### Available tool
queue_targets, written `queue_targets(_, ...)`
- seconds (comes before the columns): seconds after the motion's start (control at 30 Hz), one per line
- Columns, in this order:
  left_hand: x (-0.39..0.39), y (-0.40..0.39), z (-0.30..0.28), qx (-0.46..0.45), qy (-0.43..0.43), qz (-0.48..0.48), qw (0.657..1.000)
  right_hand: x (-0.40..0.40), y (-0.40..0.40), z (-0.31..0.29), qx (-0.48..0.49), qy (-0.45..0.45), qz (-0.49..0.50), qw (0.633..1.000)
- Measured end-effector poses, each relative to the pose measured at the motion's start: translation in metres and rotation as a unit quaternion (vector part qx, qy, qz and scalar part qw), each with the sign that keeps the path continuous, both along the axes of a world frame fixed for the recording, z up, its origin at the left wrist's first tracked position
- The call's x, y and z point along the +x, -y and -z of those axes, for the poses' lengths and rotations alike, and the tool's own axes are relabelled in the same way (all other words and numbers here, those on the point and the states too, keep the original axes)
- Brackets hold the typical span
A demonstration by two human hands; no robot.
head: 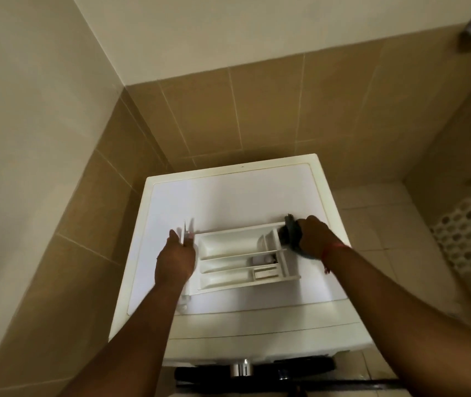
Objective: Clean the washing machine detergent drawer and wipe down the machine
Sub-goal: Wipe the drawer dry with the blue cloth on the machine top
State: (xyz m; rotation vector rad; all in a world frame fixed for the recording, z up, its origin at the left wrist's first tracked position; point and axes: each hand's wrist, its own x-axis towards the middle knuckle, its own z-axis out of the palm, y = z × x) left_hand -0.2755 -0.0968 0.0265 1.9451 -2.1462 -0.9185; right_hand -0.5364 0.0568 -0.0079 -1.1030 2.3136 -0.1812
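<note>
On top of the washing machine (228, 196) the detergent drawer (242, 257) lies open-side up, long axis left-right, your left hand (174, 260) gripping its front panel, right hand (313, 236) clutching a dark cloth (291, 232) at its far end.

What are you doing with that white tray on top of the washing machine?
A person is cleaning the detergent drawer, which is taken out and lies on top of the washing machine. The right hand grips a dark cloth at the drawer's right end. The left hand is at the drawer's left end, by its front panel; that part is blurred, so how it holds it is unclear.
</note>
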Motion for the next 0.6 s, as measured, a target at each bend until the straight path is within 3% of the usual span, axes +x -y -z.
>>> queue_targets(0.13,0.001,0.001,0.001,0.005,-0.015,-0.005,1.000,0.017,-0.035,-0.001,-0.055,-0.005,0.064,0.996)
queue_targets(0.2,0.004,0.000,0.002,0.008,-0.045,-0.005,0.999,0.039,-0.056,-0.004,-0.153,-0.029,0.120,0.980)
queue_targets(0.3,0.007,-0.010,-0.005,0.016,-0.093,-0.003,0.996,0.084,-0.082,-0.007,-0.283,-0.040,0.130,0.950)
queue_targets(0.43,0.016,-0.020,-0.019,0.005,-0.149,-0.049,0.988,0.157,-0.102,-0.014,-0.323,0.009,0.101,0.941)
queue_targets(0.6,0.050,-0.030,-0.042,0.043,-0.205,-0.145,0.967,0.223,-0.081,-0.023,-0.298,0.115,0.086,0.944)
